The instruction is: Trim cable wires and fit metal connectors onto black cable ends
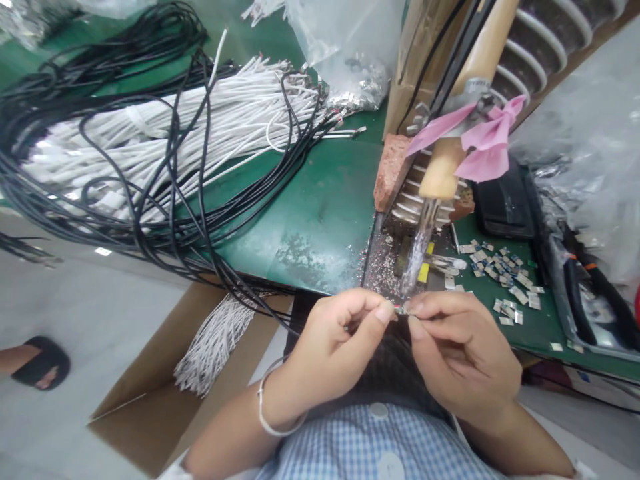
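Note:
My left hand (345,340) is closed in a pinch, thumb against forefinger, at the table's front edge. Facing it, my right hand (460,347) pinches a tiny metal connector (401,311), and the fingertips of both hands nearly meet there. What my left fingertips hold is mostly hidden. Just above the hands points the tip of a soldering iron (417,247), its wooden handle tied with a pink strip (487,137). To the right of the iron, several small metal connectors (500,267) lie scattered on the green table.
Bundled white cables (200,140) and looped black cables (240,220) cover the table's left. A cardboard box (145,393) with white cables stands below. Brick (393,170) and a coiled spring holder (407,207) flank the iron. Pliers (595,293) lie right; another person's foot (43,363) shows left.

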### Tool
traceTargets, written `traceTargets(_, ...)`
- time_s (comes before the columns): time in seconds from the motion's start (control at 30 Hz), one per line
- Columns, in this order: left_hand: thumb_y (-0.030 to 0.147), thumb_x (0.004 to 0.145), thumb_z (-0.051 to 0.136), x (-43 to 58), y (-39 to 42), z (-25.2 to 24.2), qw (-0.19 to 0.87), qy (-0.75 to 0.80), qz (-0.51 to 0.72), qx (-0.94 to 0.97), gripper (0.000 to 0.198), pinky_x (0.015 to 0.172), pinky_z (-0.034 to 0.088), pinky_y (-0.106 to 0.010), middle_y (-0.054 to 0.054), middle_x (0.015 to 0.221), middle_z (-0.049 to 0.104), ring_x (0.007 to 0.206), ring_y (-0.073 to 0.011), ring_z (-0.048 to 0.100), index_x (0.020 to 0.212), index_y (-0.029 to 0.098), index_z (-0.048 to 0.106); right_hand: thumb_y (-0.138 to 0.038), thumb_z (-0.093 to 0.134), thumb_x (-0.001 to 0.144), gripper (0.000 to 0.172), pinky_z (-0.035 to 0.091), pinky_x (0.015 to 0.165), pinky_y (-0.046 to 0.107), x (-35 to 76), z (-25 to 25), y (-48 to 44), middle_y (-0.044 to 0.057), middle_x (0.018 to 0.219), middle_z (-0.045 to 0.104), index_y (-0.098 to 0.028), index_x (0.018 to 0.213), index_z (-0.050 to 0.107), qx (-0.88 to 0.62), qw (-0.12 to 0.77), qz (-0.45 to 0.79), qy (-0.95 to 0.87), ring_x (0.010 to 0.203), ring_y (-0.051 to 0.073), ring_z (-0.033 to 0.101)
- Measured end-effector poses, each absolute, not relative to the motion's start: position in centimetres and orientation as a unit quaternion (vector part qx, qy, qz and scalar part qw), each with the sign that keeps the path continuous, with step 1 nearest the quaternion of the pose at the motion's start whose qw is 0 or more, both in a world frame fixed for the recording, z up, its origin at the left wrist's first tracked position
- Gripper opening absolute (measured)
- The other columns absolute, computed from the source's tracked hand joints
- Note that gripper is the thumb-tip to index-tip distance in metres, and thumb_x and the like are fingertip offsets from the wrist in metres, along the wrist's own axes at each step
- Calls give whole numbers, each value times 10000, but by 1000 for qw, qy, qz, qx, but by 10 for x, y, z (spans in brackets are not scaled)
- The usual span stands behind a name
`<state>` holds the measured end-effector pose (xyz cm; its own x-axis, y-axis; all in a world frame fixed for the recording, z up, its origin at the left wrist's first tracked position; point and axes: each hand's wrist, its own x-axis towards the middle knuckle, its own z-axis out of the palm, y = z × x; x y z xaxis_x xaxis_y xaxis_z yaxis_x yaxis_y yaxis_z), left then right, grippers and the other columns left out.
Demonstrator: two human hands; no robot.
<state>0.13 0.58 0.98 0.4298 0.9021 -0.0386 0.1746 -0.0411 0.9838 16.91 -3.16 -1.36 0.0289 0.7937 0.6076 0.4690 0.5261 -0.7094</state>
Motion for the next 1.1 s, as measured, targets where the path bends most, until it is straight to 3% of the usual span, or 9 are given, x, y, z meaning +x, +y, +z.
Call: traceTargets(1.1,225,960,528,0,5,8,567,418,326,630,248,529,364,-200,65,574,460,509,-63,403,732,151,591,22,631,773,238,595,726,310,167,-12,-31,20,909,637,-195,869,609,-467,542,154,-682,823,151,674)
